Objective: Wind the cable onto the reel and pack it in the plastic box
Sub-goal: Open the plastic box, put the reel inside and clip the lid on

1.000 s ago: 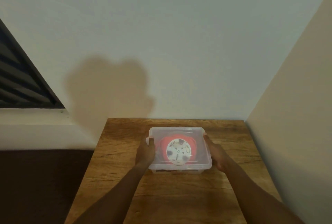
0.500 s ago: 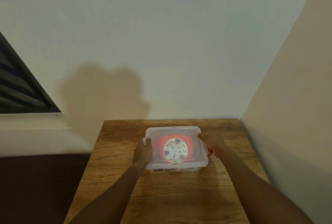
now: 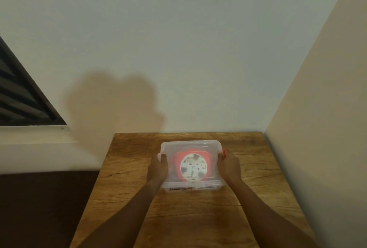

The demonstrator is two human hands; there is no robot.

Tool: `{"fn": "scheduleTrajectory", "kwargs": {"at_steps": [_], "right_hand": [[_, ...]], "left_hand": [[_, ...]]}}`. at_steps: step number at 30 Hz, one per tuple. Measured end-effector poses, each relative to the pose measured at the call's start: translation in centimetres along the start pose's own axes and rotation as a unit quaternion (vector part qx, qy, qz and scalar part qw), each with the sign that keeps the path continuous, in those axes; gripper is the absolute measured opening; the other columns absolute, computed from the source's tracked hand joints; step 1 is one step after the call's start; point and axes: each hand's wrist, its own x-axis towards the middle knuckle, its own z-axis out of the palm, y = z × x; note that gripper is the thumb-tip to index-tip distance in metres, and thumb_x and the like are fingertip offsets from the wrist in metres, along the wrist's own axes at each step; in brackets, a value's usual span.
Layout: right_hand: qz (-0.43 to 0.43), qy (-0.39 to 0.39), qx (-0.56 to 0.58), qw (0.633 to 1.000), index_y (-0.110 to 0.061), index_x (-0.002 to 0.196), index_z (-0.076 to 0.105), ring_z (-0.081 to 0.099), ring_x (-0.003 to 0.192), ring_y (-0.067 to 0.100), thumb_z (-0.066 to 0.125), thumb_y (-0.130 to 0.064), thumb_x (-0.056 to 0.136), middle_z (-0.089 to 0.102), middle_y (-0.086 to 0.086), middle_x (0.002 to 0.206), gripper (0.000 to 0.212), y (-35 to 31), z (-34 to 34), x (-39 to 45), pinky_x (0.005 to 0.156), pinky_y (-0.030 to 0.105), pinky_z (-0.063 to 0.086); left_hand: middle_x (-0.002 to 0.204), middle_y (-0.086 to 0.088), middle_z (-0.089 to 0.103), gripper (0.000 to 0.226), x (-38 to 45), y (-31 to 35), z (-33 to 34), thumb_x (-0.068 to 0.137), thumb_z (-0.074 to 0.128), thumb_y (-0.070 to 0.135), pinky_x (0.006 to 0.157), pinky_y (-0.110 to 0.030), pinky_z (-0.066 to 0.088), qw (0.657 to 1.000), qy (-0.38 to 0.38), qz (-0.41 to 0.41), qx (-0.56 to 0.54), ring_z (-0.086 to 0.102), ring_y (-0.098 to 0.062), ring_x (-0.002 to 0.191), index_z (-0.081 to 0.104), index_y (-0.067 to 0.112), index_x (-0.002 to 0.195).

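Fingers (image 3: 163,157) of both hands clasp the plastic box (image 3: 190,144) sides on table (image 3: 258,168)

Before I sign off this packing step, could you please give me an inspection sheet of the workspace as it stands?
Surface: wooden table, bare around the box.
Job's things: clear plastic box lidded on the table; red reel with a white face visible inside through the lid.
Clutter: nothing seen.
Hands: left hand on the box's left side, thumb on the lid; right hand on the right side by a red latch.
Cables: no loose cable seen.
Surroundings: plain walls behind and right; dark louvred window at left.
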Motion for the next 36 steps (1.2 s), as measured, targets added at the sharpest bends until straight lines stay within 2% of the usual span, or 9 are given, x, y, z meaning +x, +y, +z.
{"fn": "scheduleTrajectory", "kwargs": {"at_steps": [4, 9, 11, 13, 16, 20, 25, 31, 36], "right_hand": [[-0.029, 0.005, -0.001, 1.000, -0.013, 0.117, 0.063, 0.059, 0.076, 0.013, 0.044, -0.023, 0.103, 0.068, 0.000, 0.096, 0.026, 0.4, 0.2, -0.3, 0.054, 0.018, 0.041], [-0.047, 0.004, 0.014, 0.999, -0.014, 0.130, 0.057, 0.060, 0.085, 0.015, 0.042, -0.026, 0.104, 0.068, 0.005, 0.111, 0.033, 0.3, 0.2, -0.6, 0.071, 0.030, 0.053], [-0.052, 0.001, 0.012, 0.999, -0.014, 0.131, 0.057, 0.060, 0.086, 0.016, 0.041, -0.026, 0.104, 0.068, 0.006, 0.112, 0.033, 0.2, 0.2, -0.6, 0.072, 0.030, 0.053], [-0.050, 0.003, 0.011, 0.999, -0.015, 0.131, 0.057, 0.062, 0.086, 0.016, 0.041, -0.027, 0.104, 0.068, 0.005, 0.112, 0.033, 0.2, 0.3, -0.6, 0.072, 0.030, 0.052], [-0.055, 0.005, 0.012, 0.998, -0.015, 0.128, 0.058, 0.063, 0.086, 0.016, 0.041, -0.028, 0.104, 0.069, 0.004, 0.109, 0.032, 0.3, 0.2, -0.7, 0.071, 0.030, 0.053], [-0.056, 0.004, 0.012, 0.998, -0.016, 0.125, 0.059, 0.063, 0.085, 0.017, 0.042, -0.029, 0.104, 0.069, 0.003, 0.106, 0.031, 0.4, 0.2, -0.6, 0.069, 0.030, 0.054], [-0.046, 0.002, 0.015, 0.999, -0.015, 0.128, 0.059, 0.066, 0.090, 0.020, 0.042, -0.029, 0.104, 0.069, 0.005, 0.110, 0.033, 0.3, 0.3, -0.6, 0.074, 0.035, 0.057], [-0.031, -0.006, 0.028, 0.999, -0.013, 0.126, 0.060, 0.066, 0.091, 0.022, 0.041, -0.027, 0.104, 0.069, 0.006, 0.109, 0.032, 0.2, 0.2, -0.8, 0.076, 0.037, 0.058], [0.025, -0.037, 0.145, 0.988, -0.018, 0.123, 0.060, 0.067, 0.088, 0.018, 0.053, -0.025, 0.100, 0.067, 0.005, 0.115, 0.025, 0.4, -0.8, -1.6, 0.075, 0.038, 0.060]], "left_hand": [[0.147, -0.014, 0.057, 0.055, -0.1, 0.0, -0.2, 0.109, 0.037, 0.048, 0.099, -0.054, 0.059, 1.000, 0.001, -0.014, -0.015, 0.064, -0.036, 0.121, 0.043, 0.016, 0.153], [0.147, -0.015, 0.058, 0.055, -0.1, -0.2, -0.3, 0.109, 0.041, 0.048, 0.099, -0.054, 0.059, 0.999, 0.002, -0.019, -0.038, 0.065, -0.036, 0.120, 0.044, 0.016, 0.152], [0.144, -0.015, 0.059, 0.054, 0.0, -0.3, -0.2, 0.108, 0.044, 0.048, 0.098, -0.054, 0.059, 0.998, 0.008, -0.034, -0.050, 0.066, -0.036, 0.119, 0.047, 0.015, 0.150], [0.140, -0.015, 0.062, 0.053, -0.1, -0.1, -0.2, 0.104, 0.053, 0.047, 0.097, -0.052, 0.060, 0.997, 0.048, -0.039, -0.041, 0.067, -0.036, 0.115, 0.054, 0.013, 0.144], [0.140, -0.014, 0.057, 0.052, -0.6, 0.1, -0.4, 0.098, 0.068, 0.039, 0.094, -0.048, 0.060, 0.994, 0.111, 0.004, -0.013, 0.064, -0.033, 0.116, 0.056, 0.014, 0.142], [0.133, -0.009, 0.064, 0.049, -1.2, -0.8, -0.8, 0.094, 0.076, 0.025, 0.092, -0.049, 0.061, 0.992, 0.104, 0.050, -0.048, 0.066, -0.030, 0.112, 0.060, 0.017, 0.139], [0.121, -0.010, 0.070, 0.037, -1.2, -1.6, -1.5, 0.102, 0.065, 0.026, 0.079, -0.041, 0.065, 0.996, 0.022, 0.047, -0.078, 0.071, -0.028, 0.100, 0.061, 0.014, 0.136], [0.123, -0.011, 0.071, 0.032, -1.8, -0.4, -0.8, 0.108, 0.052, 0.018, 0.089, -0.049, 0.064, 0.992, 0.064, 0.104, 0.042, 0.073, -0.030, 0.105, 0.061, 0.010, 0.137], [0.128, -0.010, 0.070, 0.035, -2.1, -0.3, -0.8, 0.108, 0.052, 0.019, 0.089, -0.048, 0.064, 0.993, 0.057, 0.100, 0.031, 0.072, -0.030, 0.107, 0.058, 0.013, 0.141]]}}
